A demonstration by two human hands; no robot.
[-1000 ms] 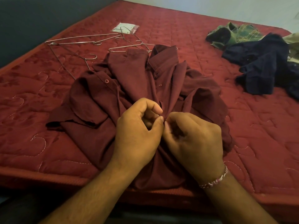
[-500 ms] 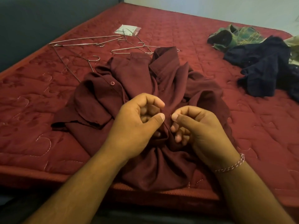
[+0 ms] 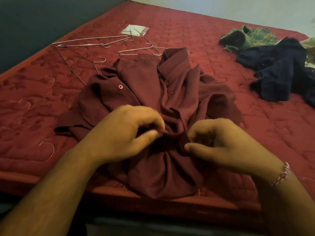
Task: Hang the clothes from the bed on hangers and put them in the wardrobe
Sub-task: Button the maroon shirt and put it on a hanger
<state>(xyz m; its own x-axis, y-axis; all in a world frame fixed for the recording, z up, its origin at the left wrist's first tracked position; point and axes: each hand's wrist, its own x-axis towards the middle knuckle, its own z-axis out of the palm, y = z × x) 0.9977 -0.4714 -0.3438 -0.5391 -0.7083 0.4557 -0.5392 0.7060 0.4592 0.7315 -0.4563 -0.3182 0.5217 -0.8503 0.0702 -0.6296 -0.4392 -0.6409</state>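
Currently: maroon shirt [image 3: 158, 92] lying crumpled on the red quilted mattress [image 3: 34, 103], near the front edge, collar toward the far side. Left hand [image 3: 124, 133] curled, thumb and fingers pinching a fold of fabric at the shirt front. Right hand [image 3: 219, 142] likewise curled, pinching the adjacent fold just beside the left; both slightly motion-blurred. Beaded bracelet [image 3: 281, 174] on the right wrist. Wire hangers [image 3: 95, 42] scattered on the mattress beyond the shirt, the nearest touching or tucked under its collar edge. Small plastic packet [image 3: 135, 30] past the hangers. Dark navy garment [image 3: 279, 65] and green plaid garment [image 3: 247, 38] piled at far right, well apart from the shirt.
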